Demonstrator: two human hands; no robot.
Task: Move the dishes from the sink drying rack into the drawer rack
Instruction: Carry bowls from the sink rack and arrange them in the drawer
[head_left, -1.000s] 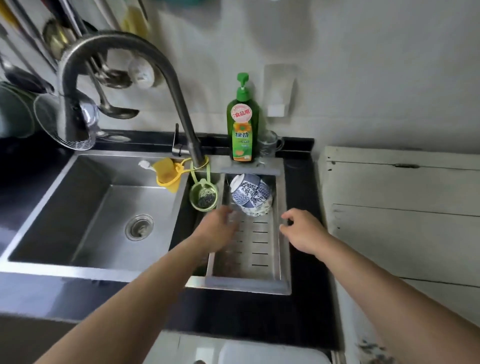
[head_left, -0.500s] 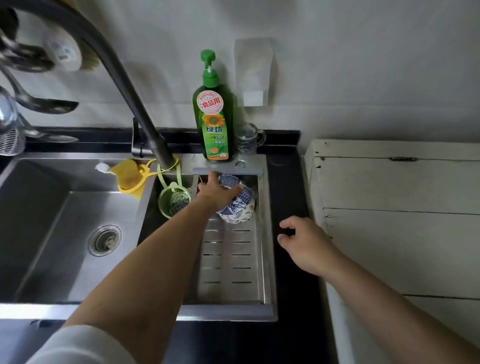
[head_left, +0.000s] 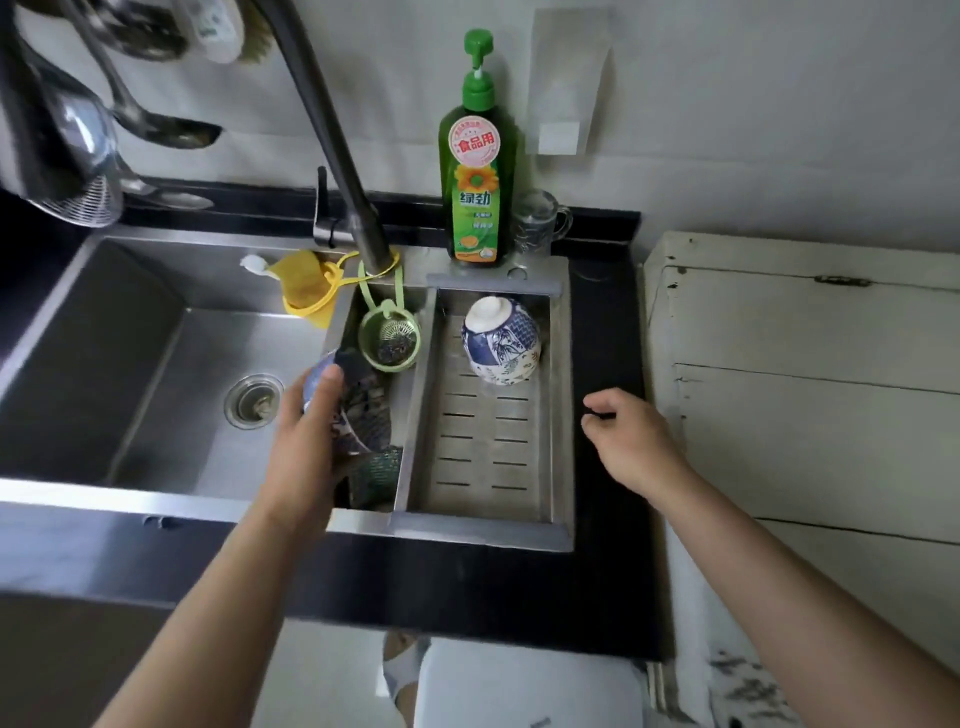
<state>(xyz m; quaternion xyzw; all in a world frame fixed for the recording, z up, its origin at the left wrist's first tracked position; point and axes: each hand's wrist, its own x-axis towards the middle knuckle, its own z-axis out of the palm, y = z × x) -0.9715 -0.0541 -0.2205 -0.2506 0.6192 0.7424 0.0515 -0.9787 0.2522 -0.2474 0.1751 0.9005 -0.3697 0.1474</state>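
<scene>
Left hand (head_left: 311, 441) grips one bowl (head_left: 353, 410) by its rim; right hand (head_left: 628, 441) loosely curled, empty; remaining bowls (head_left: 501, 340) at rack (head_left: 563, 395) far end: glazed, likely slippery, breakable.

You face a pale wall (head_left: 727, 104), evenly lit, across twelve o'clock. A black worktop (head_left: 608, 519) runs below it. At three o'clock you see a worn white wooden cabinet (head_left: 805, 364) with chipped paint. Light floor (head_left: 322, 675) shows at six o'clock.
</scene>
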